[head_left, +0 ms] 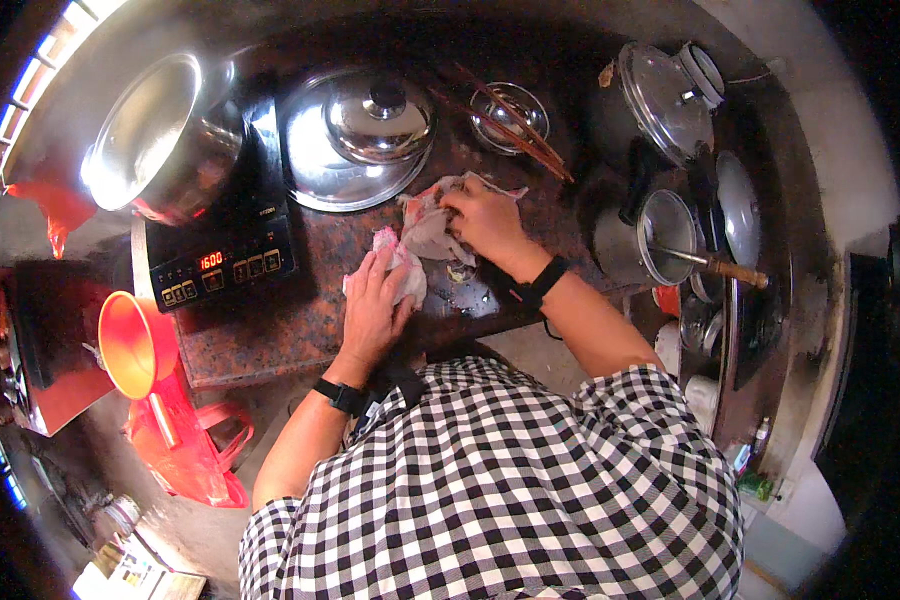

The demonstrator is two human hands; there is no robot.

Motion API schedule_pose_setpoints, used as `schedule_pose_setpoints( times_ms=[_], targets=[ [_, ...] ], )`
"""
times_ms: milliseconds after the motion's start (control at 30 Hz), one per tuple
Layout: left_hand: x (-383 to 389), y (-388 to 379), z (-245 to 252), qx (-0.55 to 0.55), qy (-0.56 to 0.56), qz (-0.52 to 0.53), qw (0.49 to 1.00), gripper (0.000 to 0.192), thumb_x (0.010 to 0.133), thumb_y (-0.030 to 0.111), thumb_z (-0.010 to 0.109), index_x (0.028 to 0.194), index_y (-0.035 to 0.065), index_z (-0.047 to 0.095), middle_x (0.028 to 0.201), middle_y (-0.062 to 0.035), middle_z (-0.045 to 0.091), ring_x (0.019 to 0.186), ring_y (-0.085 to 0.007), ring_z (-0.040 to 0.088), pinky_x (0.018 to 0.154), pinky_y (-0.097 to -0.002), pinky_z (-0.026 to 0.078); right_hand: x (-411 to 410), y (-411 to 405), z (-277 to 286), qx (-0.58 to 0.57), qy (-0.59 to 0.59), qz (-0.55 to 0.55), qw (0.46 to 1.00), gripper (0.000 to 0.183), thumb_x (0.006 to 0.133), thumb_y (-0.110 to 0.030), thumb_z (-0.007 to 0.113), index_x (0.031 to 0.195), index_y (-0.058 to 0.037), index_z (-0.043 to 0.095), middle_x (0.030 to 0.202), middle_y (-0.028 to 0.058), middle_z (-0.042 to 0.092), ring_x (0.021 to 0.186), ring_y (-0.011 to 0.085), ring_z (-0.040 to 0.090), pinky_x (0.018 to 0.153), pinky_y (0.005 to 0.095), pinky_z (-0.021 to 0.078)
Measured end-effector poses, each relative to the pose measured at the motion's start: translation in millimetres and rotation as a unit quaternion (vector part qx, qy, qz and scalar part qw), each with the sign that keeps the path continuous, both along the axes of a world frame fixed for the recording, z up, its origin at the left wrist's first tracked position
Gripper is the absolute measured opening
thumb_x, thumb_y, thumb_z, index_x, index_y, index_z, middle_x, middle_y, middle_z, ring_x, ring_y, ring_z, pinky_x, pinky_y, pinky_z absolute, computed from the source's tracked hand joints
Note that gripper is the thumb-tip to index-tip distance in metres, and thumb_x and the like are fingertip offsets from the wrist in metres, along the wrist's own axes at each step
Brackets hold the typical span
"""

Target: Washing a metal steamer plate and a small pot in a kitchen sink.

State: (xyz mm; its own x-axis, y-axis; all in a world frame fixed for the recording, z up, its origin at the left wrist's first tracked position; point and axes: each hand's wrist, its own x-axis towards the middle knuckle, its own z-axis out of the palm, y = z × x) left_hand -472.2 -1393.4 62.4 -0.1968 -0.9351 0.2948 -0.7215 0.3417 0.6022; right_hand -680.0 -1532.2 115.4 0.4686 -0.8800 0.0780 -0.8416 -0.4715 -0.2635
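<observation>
My left hand (375,300) rests over a crumpled white-and-pink cloth (415,281) on the dark speckled stone countertop (247,337), fingers curled onto it. My right hand (487,221) grips a bunched greyish cloth (426,234) with pink-red patches, just to the right and farther back. The two cloths lie close together; whether they are one piece I cannot tell. Drops of water and a small pale scrap (461,273) show on the counter by my right wrist.
A lit induction cooker (225,274) carries a large steel pot (202,157) at left. Steel lids (345,180) lie behind my hands; chopsticks (540,154) cross a steel bowl (487,135). Right stand a handled pot (615,232) and a lidded cooker (667,97). An orange dipper (124,345) hangs left.
</observation>
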Motion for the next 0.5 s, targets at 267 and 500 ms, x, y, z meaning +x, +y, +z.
schedule_pose_setpoints(
  times_ms=[267, 500],
  targets=[
    [4, -5, -15, 0.001, 0.0, -0.006, 1.0, 0.051, 0.079, 0.018, 0.068, 0.128, 0.0099, 0.053, 0.146, -0.0165, 0.04, 0.131, -0.0402, 0.038, 0.104, -0.0517, 0.033, -45, 43, 100, -0.048, -0.285, -0.139, 0.947, 0.022, 0.075, -0.003, 0.068, 0.096, -0.0028, 0.066, 0.086, 0.0082, 0.059, 0.084, 0.0212, 0.059, 0.075, 0.0311, 0.047],
    [14, -10, -25, -0.012, 0.029, -0.005, 0.999, 0.038, 0.078, 0.006, 0.062, 0.115, 0.0084, 0.06, 0.139, -0.0132, 0.047, 0.127, -0.0378, 0.043, 0.101, -0.0493, 0.035, -98, 82, 81, -0.123, -0.251, -0.276, 0.919, 0.023, 0.077, -0.004, 0.069, 0.1, -0.0058, 0.066, 0.092, 0.0086, 0.059, 0.086, 0.0246, 0.06, 0.075, 0.0351, 0.0482]
  ],
)
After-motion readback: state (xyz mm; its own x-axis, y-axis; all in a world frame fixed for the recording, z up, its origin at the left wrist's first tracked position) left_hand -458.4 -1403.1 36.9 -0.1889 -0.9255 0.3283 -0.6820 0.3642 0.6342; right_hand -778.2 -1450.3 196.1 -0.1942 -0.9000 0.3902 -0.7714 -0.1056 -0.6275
